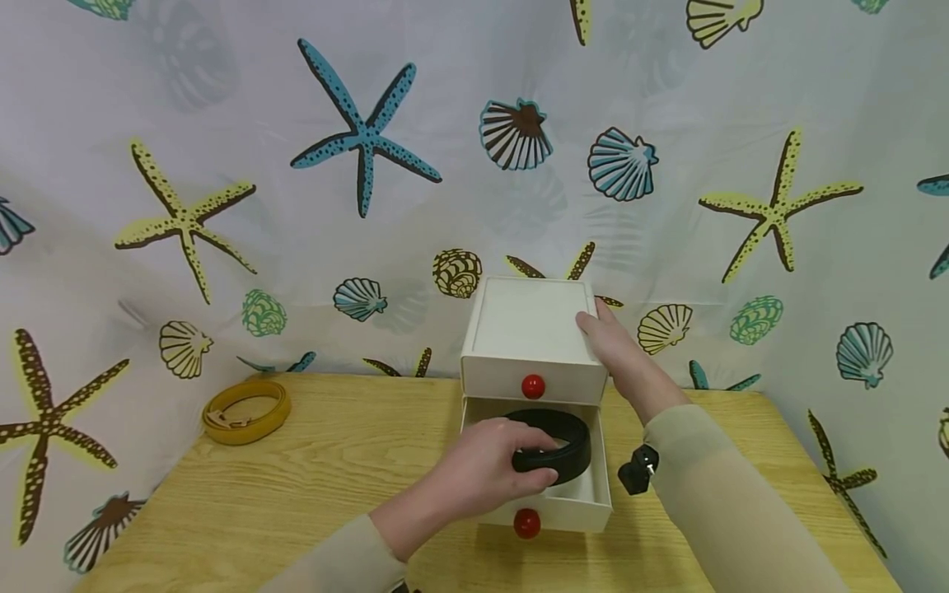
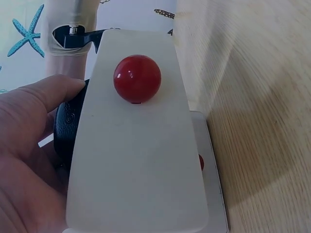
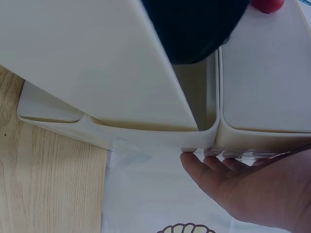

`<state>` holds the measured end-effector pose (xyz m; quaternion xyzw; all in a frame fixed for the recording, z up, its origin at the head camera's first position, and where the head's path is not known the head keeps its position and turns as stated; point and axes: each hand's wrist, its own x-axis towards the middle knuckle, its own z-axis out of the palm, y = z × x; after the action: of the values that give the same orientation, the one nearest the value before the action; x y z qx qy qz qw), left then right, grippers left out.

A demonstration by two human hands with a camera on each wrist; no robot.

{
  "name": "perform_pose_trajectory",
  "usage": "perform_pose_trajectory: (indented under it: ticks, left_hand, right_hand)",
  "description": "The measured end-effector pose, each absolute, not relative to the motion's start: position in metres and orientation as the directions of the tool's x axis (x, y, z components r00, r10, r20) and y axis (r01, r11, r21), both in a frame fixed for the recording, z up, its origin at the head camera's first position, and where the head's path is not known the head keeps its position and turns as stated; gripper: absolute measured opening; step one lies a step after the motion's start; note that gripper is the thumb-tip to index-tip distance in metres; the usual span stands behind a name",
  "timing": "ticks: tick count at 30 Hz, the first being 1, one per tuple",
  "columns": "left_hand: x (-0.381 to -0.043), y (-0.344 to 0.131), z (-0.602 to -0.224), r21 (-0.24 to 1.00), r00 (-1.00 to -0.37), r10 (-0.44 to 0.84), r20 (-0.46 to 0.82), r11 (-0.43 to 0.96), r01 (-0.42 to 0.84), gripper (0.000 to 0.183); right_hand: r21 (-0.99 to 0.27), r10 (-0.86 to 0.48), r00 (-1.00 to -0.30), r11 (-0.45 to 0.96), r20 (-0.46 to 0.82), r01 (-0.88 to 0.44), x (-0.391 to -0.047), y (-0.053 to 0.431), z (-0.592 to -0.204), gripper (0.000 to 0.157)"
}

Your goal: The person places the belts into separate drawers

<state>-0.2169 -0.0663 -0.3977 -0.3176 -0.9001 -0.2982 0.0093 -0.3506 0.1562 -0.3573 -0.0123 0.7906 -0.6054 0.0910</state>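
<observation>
Left grip [image 1: 495,463] pinches, fingers curled; right grip [image 1: 617,342] lies farther forward, fingers extended.

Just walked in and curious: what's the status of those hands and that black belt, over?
Left hand gripping coiled black belt at open lower drawer. Right hand touching white cabinet's right edge. No obstruction evident.

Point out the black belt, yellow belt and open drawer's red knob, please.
Black belt [image 1: 572,463], head view: coil's front side.
Yellow belt [image 1: 255,431], head view: coil's front side.
Red knob [image 2: 137,79], left wrist view: rounded front.

Seashell-printed cloth [image 1: 460,218] hangs behind a wood-grain table [image 1: 356,461]
</observation>
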Motion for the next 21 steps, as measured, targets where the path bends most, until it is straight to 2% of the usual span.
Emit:
perform_pose_trajectory:
  ticks: [12, 21]
  left_hand:
    - [-0.224, -0.061, -0.401, 0.528, -0.807, 0.558, 0.195, 0.634, 0.566, 0.024]
    - [-0.229, -0.059, -0.403, 0.444, -0.788, 0.587, 0.185, 0.665, 0.6, 0.024]
  right_hand:
    - [-0.96, -0.132, -0.983, 0.267, -0.127, 0.088, -0.351, 0.156, -0.357, 0.07]
    - [-0.958, -0.128, -0.983, 0.269, -0.133, 0.095, -0.351, 0.156, -0.357, 0.07]
